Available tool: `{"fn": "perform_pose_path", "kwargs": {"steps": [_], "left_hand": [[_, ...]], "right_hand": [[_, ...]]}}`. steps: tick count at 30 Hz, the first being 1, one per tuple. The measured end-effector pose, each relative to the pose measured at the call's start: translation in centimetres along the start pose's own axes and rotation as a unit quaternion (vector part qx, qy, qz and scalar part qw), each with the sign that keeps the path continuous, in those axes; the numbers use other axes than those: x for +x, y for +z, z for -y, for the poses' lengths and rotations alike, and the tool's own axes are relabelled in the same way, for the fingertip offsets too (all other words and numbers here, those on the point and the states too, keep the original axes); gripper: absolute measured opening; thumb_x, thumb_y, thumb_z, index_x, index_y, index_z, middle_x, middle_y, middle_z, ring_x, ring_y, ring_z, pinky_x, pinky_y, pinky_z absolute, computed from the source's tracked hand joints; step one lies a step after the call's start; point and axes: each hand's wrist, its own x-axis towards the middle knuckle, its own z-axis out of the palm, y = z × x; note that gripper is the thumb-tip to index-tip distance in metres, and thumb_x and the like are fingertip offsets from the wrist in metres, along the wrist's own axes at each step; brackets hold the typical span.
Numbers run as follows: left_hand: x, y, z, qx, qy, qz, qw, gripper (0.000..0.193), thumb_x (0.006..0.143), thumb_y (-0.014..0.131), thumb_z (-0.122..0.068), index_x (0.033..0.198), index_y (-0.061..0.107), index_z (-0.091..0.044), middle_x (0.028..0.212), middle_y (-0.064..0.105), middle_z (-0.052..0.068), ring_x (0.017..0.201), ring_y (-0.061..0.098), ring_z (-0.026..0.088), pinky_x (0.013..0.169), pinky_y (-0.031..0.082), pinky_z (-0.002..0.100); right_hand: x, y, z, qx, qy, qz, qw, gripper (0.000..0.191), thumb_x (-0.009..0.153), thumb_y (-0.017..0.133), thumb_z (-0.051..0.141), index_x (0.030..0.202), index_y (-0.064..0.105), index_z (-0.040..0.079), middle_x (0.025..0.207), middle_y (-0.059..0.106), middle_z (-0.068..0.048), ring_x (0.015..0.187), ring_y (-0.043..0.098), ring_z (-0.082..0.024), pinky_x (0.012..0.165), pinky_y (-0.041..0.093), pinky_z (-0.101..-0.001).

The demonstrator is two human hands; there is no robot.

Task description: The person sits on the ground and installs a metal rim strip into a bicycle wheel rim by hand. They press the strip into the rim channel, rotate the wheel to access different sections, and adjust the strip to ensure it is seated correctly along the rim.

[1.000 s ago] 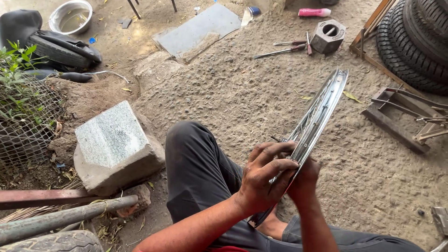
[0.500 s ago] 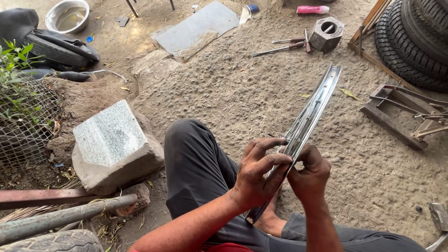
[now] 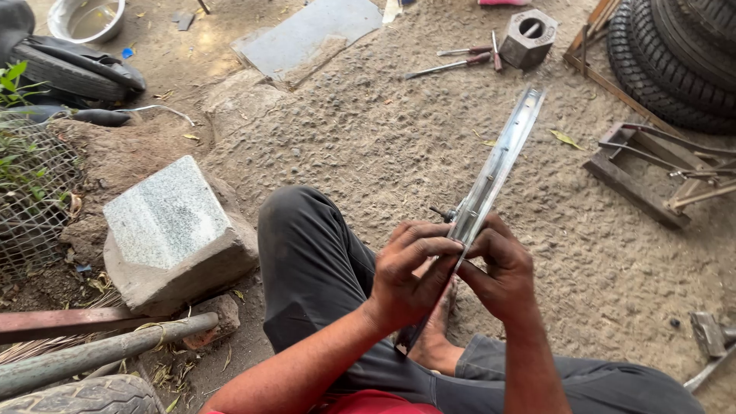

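Seated on the dirt floor, a person pinches a chrome wheel rim [image 3: 498,172] at mid-frame, left hand [image 3: 410,268] and right hand [image 3: 498,264] both closed on it. The step appears to be fingering the valve stem [image 3: 443,213]. Next calls for steadying the rim.

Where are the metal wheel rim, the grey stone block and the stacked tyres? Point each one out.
metal wheel rim [image 3: 502,161], head view, on the shiny channel above the hands.
grey stone block [image 3: 165,215], head view, on its flat top face.
stacked tyres [image 3: 675,54], head view, on the tread.

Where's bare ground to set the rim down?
Widest bare patch: dirt between the stone block, flat slab and rim. More right of the rim, before the wooden frame. Crowded: tools up top, tyres far right, pipes at left.
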Motion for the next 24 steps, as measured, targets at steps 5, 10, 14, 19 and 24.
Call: {"fn": "perform_pose_path", "kwargs": {"steps": [5, 10, 14, 19, 24], "left_hand": [[-0.1, -0.1, 0.1, 0.016, 0.003, 0.009, 1.0, 0.019, 0.095, 0.074, -0.005, 0.113, 0.071, -0.009, 0.122, 0.072, 0.011, 0.111, 0.071, 0.027, 0.095, 0.053, 0.038], [-1.8, 0.0, -0.6, 0.024, -0.004, 0.031, 0.999, 0.031, 0.098, 0.068, -0.003, 0.129, 0.067, -0.007, 0.138, 0.066, 0.016, 0.119, 0.068, 0.031, 0.103, 0.052, 0.04], [-2.3, -0.1, -0.8, 0.027, 0.018, 0.038, 0.999, 0.035, 0.1, 0.066, -0.003, 0.135, 0.064, -0.006, 0.14, 0.065, 0.016, 0.123, 0.067, 0.033, 0.108, 0.052, 0.042], [-2.2, -0.2, 0.1, 0.044, -0.003, 0.01, 0.999, 0.034, 0.101, 0.066, -0.005, 0.134, 0.063, -0.005, 0.133, 0.068, 0.016, 0.119, 0.069, 0.031, 0.102, 0.055, 0.04], [-2.1, 0.1, 0.7, -0.061, -0.12, 0.016, 0.991, 0.022, 0.101, 0.067, -0.011, 0.121, 0.066, -0.002, 0.106, 0.071, 0.011, 0.09, 0.071, 0.019, 0.075, 0.057, 0.031]], "right_hand": [[0.1, 0.0, -0.1, 0.026, 0.008, -0.007, 1.0, 0.023, 0.083, 0.079, -0.008, 0.092, 0.06, 0.002, 0.116, 0.059, -0.006, 0.112, 0.063, -0.016, 0.096, 0.054, -0.0297], [-0.4, -0.8, 0.4, 0.035, 0.021, 0.006, 0.999, 0.022, 0.085, 0.08, -0.007, 0.095, 0.062, 0.001, 0.117, 0.06, -0.005, 0.113, 0.064, -0.016, 0.097, 0.054, -0.0303], [0.1, -1.3, 1.1, -0.084, -0.014, 0.006, 0.996, 0.022, 0.084, 0.082, -0.002, 0.093, 0.063, 0.003, 0.117, 0.066, -0.007, 0.113, 0.067, -0.016, 0.097, 0.056, -0.0306], [0.5, -2.2, 1.9, -0.036, 0.019, -0.046, 0.998, 0.025, 0.085, 0.083, -0.001, 0.101, 0.065, 0.003, 0.119, 0.068, -0.009, 0.111, 0.068, -0.017, 0.098, 0.059, -0.0309], [0.1, -2.6, 1.1, 0.061, 0.042, -0.061, 0.995, 0.036, 0.083, 0.083, 0.0, 0.115, 0.067, 0.005, 0.116, 0.072, -0.009, 0.115, 0.072, -0.018, 0.104, 0.063, -0.0336]]}}
